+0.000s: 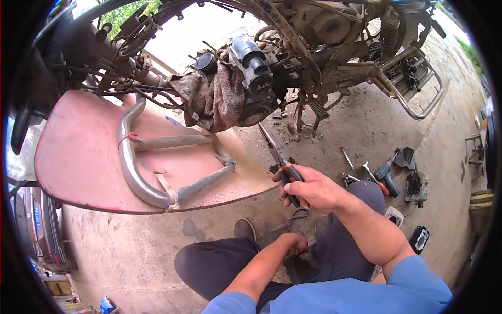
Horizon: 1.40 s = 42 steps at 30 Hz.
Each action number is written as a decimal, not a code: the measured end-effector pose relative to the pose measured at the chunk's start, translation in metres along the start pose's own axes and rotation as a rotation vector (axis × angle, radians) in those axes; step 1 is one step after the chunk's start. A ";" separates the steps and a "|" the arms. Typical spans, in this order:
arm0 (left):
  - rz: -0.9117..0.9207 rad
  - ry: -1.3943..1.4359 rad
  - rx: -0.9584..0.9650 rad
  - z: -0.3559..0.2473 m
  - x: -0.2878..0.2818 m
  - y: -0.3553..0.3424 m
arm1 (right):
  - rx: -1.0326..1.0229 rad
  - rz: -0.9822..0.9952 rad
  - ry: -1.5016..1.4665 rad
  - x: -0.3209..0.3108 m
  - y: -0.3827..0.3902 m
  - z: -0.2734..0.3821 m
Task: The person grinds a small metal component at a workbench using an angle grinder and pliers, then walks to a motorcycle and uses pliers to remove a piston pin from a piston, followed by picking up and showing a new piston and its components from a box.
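Observation:
My right hand (312, 189) is closed around the black-and-orange handles of long-nose pliers (277, 152). Their tips point up and away, just in front of the motorcycle engine (259, 107), apparently without touching it. Low between my knees, my left hand (297, 244) is curled beside my right leg; what its fingers hold is too small and shadowed to make out. A brown rag (214, 97) lies draped over the engine's left side. Below the pliers, a dark tool with looped handles (299, 214) rests on the concrete.
A pink panel (83, 152) bearing a bent chrome tube guard (128, 152) stands at left. On the floor at right lie a cordless drill (386, 175), a wrench (347, 157) and several dark parts. The stripped motorcycle frame (293, 39) spans the far side. A parked car (42, 230) is far left.

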<state>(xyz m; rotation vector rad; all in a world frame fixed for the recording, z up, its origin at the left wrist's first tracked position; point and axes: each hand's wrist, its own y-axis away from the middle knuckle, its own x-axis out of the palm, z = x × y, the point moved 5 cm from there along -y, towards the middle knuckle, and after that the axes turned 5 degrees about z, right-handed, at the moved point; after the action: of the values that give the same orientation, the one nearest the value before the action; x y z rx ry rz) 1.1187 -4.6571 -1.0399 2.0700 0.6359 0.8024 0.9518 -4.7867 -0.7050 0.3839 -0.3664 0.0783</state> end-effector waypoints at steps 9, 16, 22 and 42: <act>-1.588 0.843 0.739 -0.057 -0.095 0.406 | -0.135 -0.195 0.173 0.017 -0.005 0.057; -1.801 1.153 1.348 -0.075 -0.180 0.477 | -0.054 -0.206 0.431 0.017 -0.076 0.135; -1.901 1.053 1.322 -0.044 -0.249 0.482 | 0.088 -0.175 0.344 -0.024 -0.147 0.131; -1.840 1.173 1.383 -0.008 -0.287 0.489 | 0.149 -0.089 0.292 -0.029 -0.199 0.136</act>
<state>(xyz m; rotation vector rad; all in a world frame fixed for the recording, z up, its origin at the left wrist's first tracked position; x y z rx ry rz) 0.9970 -5.1125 -0.7249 0.4452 3.5192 0.1411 0.9075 -5.0227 -0.6680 0.5279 -0.0542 0.0739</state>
